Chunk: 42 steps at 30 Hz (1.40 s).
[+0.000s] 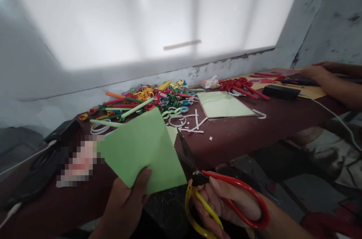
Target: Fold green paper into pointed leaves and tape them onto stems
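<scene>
A square of green paper (144, 144) is pinched in my left hand (127, 197), the thumb lying on its lower edge. My right hand (217, 197) grips a pair of scissors (195, 173) with one red and one yellow handle loop. The dark blades point up and away, beside the right edge of the green paper. Whether a blade touches the paper I cannot tell. Behind the blades, a pale green sheet stack (224, 104) lies on the brown table (237, 133).
A heap of colourful paper strips and rolled tubes (147, 97) lies at the back. White paper scraps (196, 120) are scattered near the middle. Red paper flowers (236, 84) and a black box (281, 92) lie right of them. Another person's hands (316, 73) are at the far right.
</scene>
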Available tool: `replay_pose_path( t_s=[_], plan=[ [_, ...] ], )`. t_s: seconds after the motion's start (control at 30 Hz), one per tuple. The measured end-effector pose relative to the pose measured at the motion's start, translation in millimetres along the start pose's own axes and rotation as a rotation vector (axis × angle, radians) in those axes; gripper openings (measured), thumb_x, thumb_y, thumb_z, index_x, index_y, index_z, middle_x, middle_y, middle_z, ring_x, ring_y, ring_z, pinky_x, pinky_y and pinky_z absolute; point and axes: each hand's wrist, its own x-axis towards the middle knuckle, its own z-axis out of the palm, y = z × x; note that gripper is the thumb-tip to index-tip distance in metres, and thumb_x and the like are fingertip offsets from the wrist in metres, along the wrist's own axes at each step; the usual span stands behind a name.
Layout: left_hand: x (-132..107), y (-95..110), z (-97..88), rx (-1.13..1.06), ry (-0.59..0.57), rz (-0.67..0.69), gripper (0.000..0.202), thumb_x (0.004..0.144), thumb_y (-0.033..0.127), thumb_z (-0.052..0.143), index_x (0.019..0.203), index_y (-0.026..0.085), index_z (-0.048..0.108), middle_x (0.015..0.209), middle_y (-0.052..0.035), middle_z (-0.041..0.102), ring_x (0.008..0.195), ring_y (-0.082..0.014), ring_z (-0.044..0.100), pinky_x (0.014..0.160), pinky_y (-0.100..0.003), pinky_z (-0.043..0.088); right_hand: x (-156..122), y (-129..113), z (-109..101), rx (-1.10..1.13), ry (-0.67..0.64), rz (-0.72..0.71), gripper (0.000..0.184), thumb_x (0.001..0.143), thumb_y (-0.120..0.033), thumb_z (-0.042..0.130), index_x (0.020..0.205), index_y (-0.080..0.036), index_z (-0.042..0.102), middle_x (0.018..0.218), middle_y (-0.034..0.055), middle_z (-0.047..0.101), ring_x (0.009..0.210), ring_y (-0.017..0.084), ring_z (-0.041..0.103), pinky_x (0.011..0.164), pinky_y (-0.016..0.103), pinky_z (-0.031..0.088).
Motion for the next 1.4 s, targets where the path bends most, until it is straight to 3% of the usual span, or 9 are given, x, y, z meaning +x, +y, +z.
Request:
replay_pose_path(
  t_s=[0.23, 0.5, 0.7, 0.77, 0.9, 1.0, 1.17, 1.27, 1.4],
  plan=[
    [-3, 2, -10.3, 0.214, -0.165, 0.012, 0.055, 0.069, 0.065, 0.076, 0.051, 0.019, 0.052, 0.040, 0.0056, 0.042, 0.040, -0.0056, 0.035, 0.041, -0.019, 0.029, -2, -13, -4, 0.072, -0.002, -0.006, 0.066, 0.083, -0.080, 0.056, 0.085, -0.014, 0.060, 0.055, -0.0006, 0.060, 0.032, 0.009, 0.048, 0.032, 0.017, 0.040],
    [3, 9, -19.8, 0.335, -0.392, 0.019, 0.056, 0.077, 0.071, 0.066, 0.055, 0.020, 0.059, 0.043, -0.0002, 0.054, 0.044, -0.0126, 0.050, 0.047, -0.024, 0.040, 4, -21, -10, 0.030, 0.009, -0.010, 0.069, 0.085, -0.083, 0.047, 0.086, -0.015, 0.058, 0.055, -0.0007, 0.059, 0.029, 0.008, 0.042, 0.029, 0.018, 0.033],
    [21, -1, -30.9, 0.442, -0.526, -0.007, 0.056, 0.077, 0.076, 0.062, 0.066, 0.021, 0.063, 0.051, -0.0025, 0.062, 0.047, -0.0170, 0.056, 0.048, -0.028, 0.046, -2, -82, -16, -0.829, 0.570, -0.028, 0.087, 0.081, -0.086, -0.008, 0.080, -0.022, 0.051, 0.053, 0.0001, 0.052, 0.037, 0.016, 0.050, 0.041, 0.031, 0.046],
    [30, 0, -33.8, 0.480, -0.507, 0.005, 0.055, 0.076, 0.075, 0.061, 0.075, 0.020, 0.067, 0.064, -0.0044, 0.070, 0.061, -0.0213, 0.065, 0.058, -0.030, 0.053, -7, -108, -32, -0.984, 0.713, -0.045, 0.080, 0.081, -0.090, 0.007, 0.077, -0.023, 0.050, 0.059, 0.0019, 0.055, 0.048, 0.017, 0.056, 0.053, 0.032, 0.051],
    [54, 15, -40.3, 0.583, -0.444, 0.028, 0.057, 0.071, 0.070, 0.068, 0.090, 0.017, 0.073, 0.090, -0.0073, 0.078, 0.087, -0.0269, 0.069, 0.076, -0.032, 0.055, -17, -150, -81, -1.389, 1.068, 0.099, 0.054, 0.070, -0.069, 0.077, 0.076, -0.020, 0.055, 0.069, 0.0054, 0.063, 0.069, 0.024, 0.064, 0.066, 0.035, 0.050],
    [76, 29, -43.5, 0.703, -0.450, 0.030, 0.050, 0.064, 0.063, 0.077, 0.080, 0.015, 0.074, 0.079, -0.0069, 0.076, 0.073, -0.0233, 0.065, 0.065, -0.029, 0.050, -20, -163, -107, -1.636, 1.149, 0.219, 0.034, 0.081, -0.046, 0.079, 0.081, -0.016, 0.062, 0.080, 0.0046, 0.067, 0.079, 0.022, 0.066, 0.077, 0.040, 0.053],
    [99, 37, -38.8, 0.792, -0.487, 0.005, 0.041, 0.064, 0.055, 0.078, 0.073, 0.015, 0.071, 0.068, -0.0030, 0.070, 0.058, -0.0156, 0.056, 0.051, -0.024, 0.040, -8, -140, -90, -2.009, 1.017, -0.042, 0.028, 0.092, -0.024, 0.066, 0.115, -0.007, 0.069, 0.121, 0.0259, 0.067, 0.116, 0.036, 0.063, 0.101, 0.055, 0.047],
    [99, 35, -32.6, 0.807, -0.568, -0.034, 0.044, 0.064, 0.056, 0.076, 0.073, 0.014, 0.070, 0.063, -0.0034, 0.068, 0.051, -0.0147, 0.053, 0.045, -0.024, 0.037, 6, -107, -61, -2.150, 0.624, -0.350, 0.041, 0.095, -0.031, 0.066, 0.136, -0.025, 0.061, 0.150, 0.0106, 0.054, 0.138, 0.027, 0.050, 0.115, 0.044, 0.039],
    [98, 35, -29.3, 0.840, -0.725, -0.041, 0.042, 0.066, 0.052, 0.075, 0.086, 0.015, 0.072, 0.074, -0.0049, 0.074, 0.056, -0.0175, 0.062, 0.049, -0.025, 0.043, 26, -75, -41, -2.154, 0.088, -0.683, 0.027, 0.105, -0.025, 0.051, 0.123, -0.031, 0.069, 0.140, 0.0001, 0.065, 0.137, 0.019, 0.051, 0.115, 0.039, 0.039]
  ],
)
